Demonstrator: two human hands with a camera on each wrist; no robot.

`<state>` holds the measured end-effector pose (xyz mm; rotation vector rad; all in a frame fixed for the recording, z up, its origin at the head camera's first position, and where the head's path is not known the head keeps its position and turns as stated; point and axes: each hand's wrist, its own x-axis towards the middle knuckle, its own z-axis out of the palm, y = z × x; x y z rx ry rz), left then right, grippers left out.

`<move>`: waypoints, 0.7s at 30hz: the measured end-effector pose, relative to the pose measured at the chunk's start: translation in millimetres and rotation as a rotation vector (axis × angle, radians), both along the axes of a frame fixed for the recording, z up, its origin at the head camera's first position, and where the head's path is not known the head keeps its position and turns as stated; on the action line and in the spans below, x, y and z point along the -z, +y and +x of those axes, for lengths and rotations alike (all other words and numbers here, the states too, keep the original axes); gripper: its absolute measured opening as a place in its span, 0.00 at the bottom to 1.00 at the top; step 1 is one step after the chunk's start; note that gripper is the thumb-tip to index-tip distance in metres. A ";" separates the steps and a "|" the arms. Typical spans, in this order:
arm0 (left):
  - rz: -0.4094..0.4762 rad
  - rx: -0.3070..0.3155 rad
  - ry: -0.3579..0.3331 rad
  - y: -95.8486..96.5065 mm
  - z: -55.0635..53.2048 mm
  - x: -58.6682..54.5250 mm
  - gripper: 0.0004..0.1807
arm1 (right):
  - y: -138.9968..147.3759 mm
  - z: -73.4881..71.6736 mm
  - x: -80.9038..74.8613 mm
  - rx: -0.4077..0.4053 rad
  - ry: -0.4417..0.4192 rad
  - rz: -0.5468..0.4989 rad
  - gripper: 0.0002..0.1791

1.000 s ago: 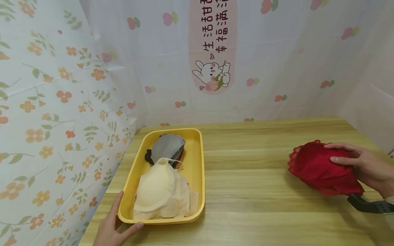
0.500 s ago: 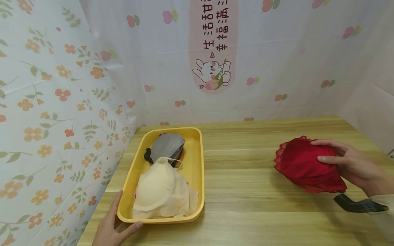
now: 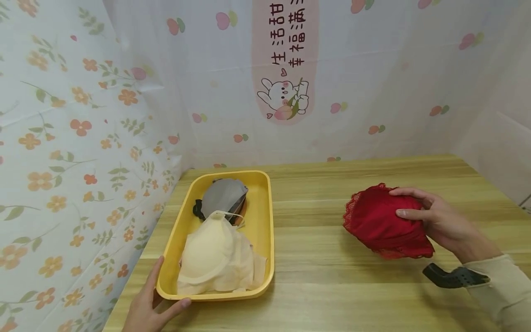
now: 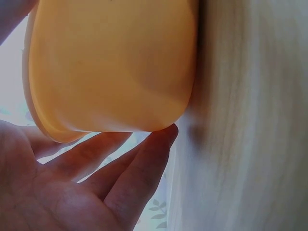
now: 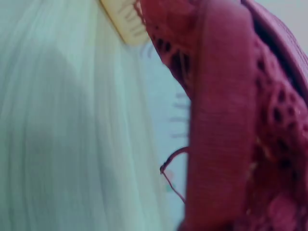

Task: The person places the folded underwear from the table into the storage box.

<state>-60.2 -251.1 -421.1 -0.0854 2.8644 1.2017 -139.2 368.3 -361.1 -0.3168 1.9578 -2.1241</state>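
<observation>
In the head view my right hand (image 3: 444,226) grips a red lace-edged bra (image 3: 377,219) by its right side, thumb on top, above the right part of the table. The red bra's band and lace fill the right half of the right wrist view; that hand's fingers are hidden there. My left hand (image 3: 147,302) rests against the near left corner of a yellow tray (image 3: 271,240), thumb along the front and fingers along the side. The left wrist view shows these fingers nearly straight against its outer wall. Inside lie a cream bra (image 3: 209,256) and, farther back, a grey bra (image 3: 224,196).
The wood-grain table (image 3: 311,276) spreads between the tray and the red bra. A flowered sheet (image 3: 83,161) hangs at the left, and a printed curtain (image 3: 352,69) closes the back. A black curved piece (image 3: 452,276) sits at my right wrist.
My right hand has carried the red bra leftward over the table, closer to the tray. The left hand and the tray have stayed in place.
</observation>
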 end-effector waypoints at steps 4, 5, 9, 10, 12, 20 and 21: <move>0.005 -0.005 -0.019 0.7 -0.1 0.5 0.65 | -12.1 -0.5 0.9 0.009 -0.007 0.010 0.25; 0.006 -0.006 -0.022 0.8 -0.1 0.4 0.65 | -14.9 -0.6 1.0 0.008 -0.009 0.009 0.25; 0.016 -0.008 -0.034 1.1 -0.2 0.2 0.65 | -26.2 -2.3 0.8 0.009 -0.016 -0.002 0.24; 0.020 -0.011 -0.042 1.0 -0.2 -0.2 0.65 | -29.6 -3.1 0.3 0.011 -0.015 0.000 0.24; 0.029 -0.013 -0.055 0.6 -0.1 -0.9 0.65 | -36.8 -5.4 -0.8 0.011 -0.017 -0.003 0.23; 0.062 -0.012 -0.081 1.4 0.1 -2.5 0.66 | -63.4 -12.7 -5.6 0.006 -0.026 -0.037 0.20; 0.065 -0.012 -0.081 1.8 0.2 -2.4 0.66 | -66.0 -13.5 -5.5 0.005 -0.025 -0.041 0.20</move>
